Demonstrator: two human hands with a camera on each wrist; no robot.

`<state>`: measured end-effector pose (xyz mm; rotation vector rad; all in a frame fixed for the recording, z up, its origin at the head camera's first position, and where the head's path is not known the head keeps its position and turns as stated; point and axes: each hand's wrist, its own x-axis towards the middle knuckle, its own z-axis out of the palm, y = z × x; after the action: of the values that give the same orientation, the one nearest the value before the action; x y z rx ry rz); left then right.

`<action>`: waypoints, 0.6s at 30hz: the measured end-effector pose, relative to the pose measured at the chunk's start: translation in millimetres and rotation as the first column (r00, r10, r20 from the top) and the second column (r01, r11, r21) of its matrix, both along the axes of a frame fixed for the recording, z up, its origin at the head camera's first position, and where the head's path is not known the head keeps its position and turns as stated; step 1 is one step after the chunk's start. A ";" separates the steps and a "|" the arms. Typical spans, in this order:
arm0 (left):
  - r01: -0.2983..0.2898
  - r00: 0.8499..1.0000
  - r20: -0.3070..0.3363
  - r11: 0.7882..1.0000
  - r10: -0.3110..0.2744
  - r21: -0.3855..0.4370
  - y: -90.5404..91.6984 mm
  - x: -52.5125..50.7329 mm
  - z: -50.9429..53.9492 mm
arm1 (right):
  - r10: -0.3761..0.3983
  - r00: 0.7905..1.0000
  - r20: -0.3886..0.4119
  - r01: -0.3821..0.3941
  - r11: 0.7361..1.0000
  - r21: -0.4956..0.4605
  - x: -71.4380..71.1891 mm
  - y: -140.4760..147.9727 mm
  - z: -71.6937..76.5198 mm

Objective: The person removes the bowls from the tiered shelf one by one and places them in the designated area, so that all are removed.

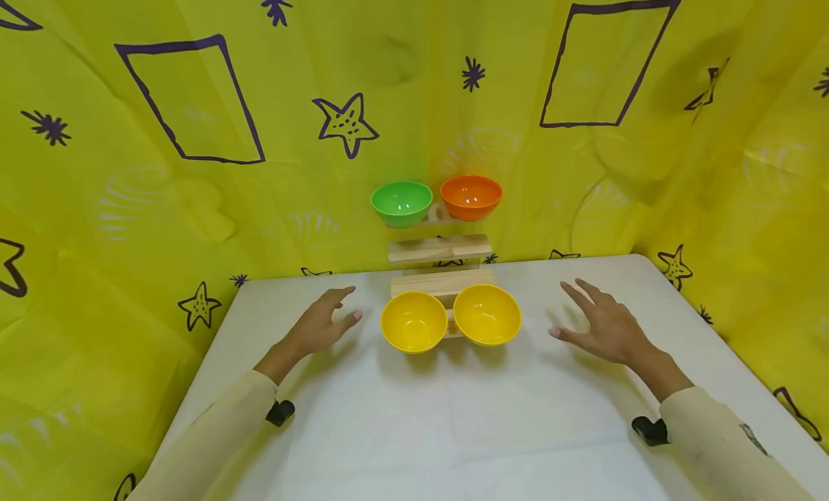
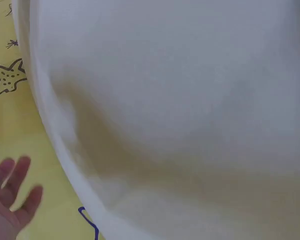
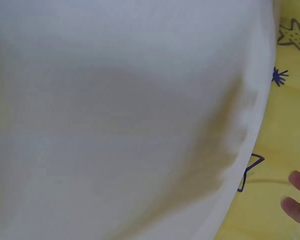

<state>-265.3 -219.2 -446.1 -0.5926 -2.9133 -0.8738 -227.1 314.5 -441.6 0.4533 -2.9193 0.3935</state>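
Starting at left, find the bare left hand point(image 1: 317, 328) in a cream long sleeve point(image 1: 220, 429), raised over the white cloth-covered desk point(image 1: 363, 443), with fingers loosely spread, thumb well off the index, and nothing held. Moving right, note the glossy green round bowl point(image 1: 401, 199) at the left of the top step of the pale wooden tiered rack point(image 1: 440, 250), and, lower and nearer, the left glossy yellow round bowl point(image 1: 414, 321), upright, apparently on the lowest step. Just beside, see the glossy orange round bowl point(image 1: 471, 197) up top and the right glossy yellow round bowl point(image 1: 488, 314) below, also upright. Finish with the bare right hand point(image 1: 609, 328), apart from the bowls, with fingers extended and separated, holding nothing. For sound handling from here, probably best to bring both hands in slowly and level, to set thumbs on the near side of the yellow rims with fingers behind, and to grip lightly but surely, given smooth walls likely to slip. In any lift, go straight up first, so as not to jog the rack or knock bowls together.
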 end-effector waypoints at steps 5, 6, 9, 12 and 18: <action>0.032 0.996 0.075 0.990 -0.043 0.140 6.2 -8.2 -3.1 | 0.028 0.996 0.089 -0.011 0.982 -0.190 2.5 -11.2 5.2; 0.030 0.996 0.078 0.988 -0.043 0.155 7.6 -10.1 -3.4 | 0.040 0.994 0.100 -0.016 0.973 -0.232 3.1 -13.3 5.5; 0.025 0.997 0.067 0.981 -0.038 0.194 12.0 -15.3 -1.8 | 0.084 0.990 0.109 -0.041 0.935 -0.353 5.0 -20.3 6.7; 0.015 0.996 0.078 0.971 -0.034 0.238 18.1 -20.2 2.0 | 0.126 0.986 0.107 -0.067 0.897 -0.437 6.8 -26.5 7.9; 0.037 0.992 0.106 0.949 -0.074 0.312 32.5 -29.2 6.3 | 0.213 0.968 0.134 -0.105 0.826 -0.554 9.3 -39.0 9.9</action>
<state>-294.5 -186.8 -439.8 -0.6175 -2.7784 -1.3829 -217.8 275.5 -431.7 0.5926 -2.7560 1.3155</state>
